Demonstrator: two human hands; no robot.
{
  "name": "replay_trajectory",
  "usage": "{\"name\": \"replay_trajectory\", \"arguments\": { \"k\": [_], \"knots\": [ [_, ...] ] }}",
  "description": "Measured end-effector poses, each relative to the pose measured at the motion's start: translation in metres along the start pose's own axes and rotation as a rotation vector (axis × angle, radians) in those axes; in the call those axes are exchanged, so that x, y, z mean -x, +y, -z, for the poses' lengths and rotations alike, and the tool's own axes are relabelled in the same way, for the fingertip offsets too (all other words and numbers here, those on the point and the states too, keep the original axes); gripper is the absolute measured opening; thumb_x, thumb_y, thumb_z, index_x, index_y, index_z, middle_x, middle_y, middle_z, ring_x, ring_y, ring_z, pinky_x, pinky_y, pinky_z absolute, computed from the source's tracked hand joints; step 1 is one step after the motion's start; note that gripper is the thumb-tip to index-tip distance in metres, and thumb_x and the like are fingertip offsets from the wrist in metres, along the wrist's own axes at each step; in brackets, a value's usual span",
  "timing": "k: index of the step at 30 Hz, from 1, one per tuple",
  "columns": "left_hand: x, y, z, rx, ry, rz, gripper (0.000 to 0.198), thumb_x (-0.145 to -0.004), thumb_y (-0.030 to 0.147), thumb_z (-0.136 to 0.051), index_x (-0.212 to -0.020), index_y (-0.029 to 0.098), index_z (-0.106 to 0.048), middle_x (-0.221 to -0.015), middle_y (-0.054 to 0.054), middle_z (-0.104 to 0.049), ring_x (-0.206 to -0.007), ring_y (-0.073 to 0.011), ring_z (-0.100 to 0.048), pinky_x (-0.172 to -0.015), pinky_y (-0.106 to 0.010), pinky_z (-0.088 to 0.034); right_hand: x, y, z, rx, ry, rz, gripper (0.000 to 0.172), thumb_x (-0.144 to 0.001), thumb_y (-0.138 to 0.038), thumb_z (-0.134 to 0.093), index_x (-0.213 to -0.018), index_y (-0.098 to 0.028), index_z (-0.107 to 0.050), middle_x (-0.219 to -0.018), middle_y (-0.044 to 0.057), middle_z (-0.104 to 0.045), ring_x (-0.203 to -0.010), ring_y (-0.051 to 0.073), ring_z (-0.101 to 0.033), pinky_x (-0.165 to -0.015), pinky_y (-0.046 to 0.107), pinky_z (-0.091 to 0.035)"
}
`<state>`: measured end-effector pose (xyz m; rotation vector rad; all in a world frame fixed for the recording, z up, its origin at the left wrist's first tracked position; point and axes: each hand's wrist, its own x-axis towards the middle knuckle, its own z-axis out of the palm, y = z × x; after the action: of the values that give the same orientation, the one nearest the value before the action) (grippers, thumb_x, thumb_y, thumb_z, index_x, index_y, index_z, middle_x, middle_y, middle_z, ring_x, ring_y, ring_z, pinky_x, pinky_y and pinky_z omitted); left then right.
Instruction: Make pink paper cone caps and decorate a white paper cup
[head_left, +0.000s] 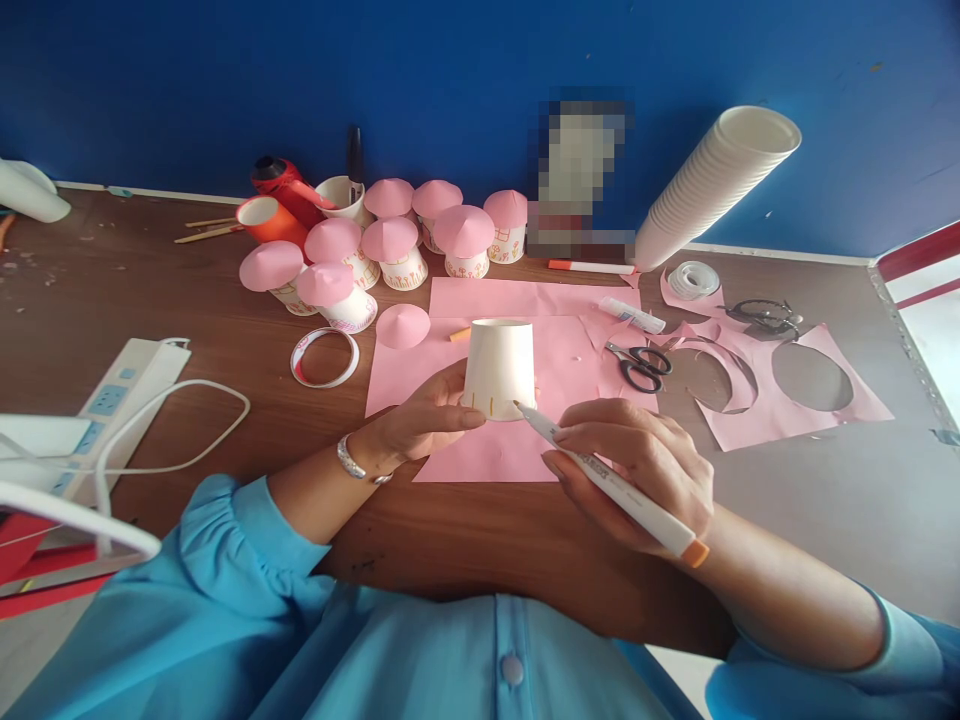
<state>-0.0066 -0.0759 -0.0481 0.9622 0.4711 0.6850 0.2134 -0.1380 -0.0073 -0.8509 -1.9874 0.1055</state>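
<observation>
Upside down over the pink paper [495,455], a white paper cup [501,362] is held by my left hand [427,415], the thumb near its rim and the other fingers hidden behind it. A few short yellowish strokes mark the cup low on its side. My right hand [645,465] grips a white marker [615,485] with an orange end, its tip at the cup's lower side. A pink paper cone [403,326] lies on the paper to the left, and an orange marker cap [460,334] sits behind the cup.
Several decorated cups with pink cone roofs [465,235] stand at the back left. Black scissors [641,365], a glue stick [632,315] and cut pink scraps [810,385] lie right. A tall cup stack [716,185] leans on the wall. A tape roll [325,358] and power strip [112,400] are left.
</observation>
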Motion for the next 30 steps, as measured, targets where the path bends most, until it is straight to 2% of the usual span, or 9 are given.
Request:
{"name": "replay_trajectory", "arguments": {
  "k": [12,30],
  "knots": [
    [0.0007,0.0018,-0.0028,0.026,0.005,-0.001,0.045,-0.08,0.022,-0.08,-0.124,0.019,-0.074,-0.126,-0.014,-0.076,-0.133,-0.0393,-0.063,-0.111,-0.052,-0.05,-0.0001,0.0004,-0.0008,0.005,0.0,-0.002,0.016,-0.09,-0.01,-0.072,-0.1,-0.019,-0.062,-0.079,0.004,-0.072,-0.063,0.014,-0.071,-0.056,0.025,-0.059],
    [0.0007,-0.0029,0.0014,0.014,0.011,-0.001,0.048,-0.081,0.024,-0.079,-0.128,0.02,-0.073,-0.128,-0.015,-0.075,-0.133,-0.0392,-0.062,-0.111,-0.055,-0.05,0.0003,0.0011,-0.0008,0.007,-0.008,0.004,0.016,-0.092,-0.012,-0.071,-0.101,-0.019,-0.061,-0.079,0.004,-0.072,-0.066,0.015,-0.072,-0.054,0.025,-0.058]
  ]
}}
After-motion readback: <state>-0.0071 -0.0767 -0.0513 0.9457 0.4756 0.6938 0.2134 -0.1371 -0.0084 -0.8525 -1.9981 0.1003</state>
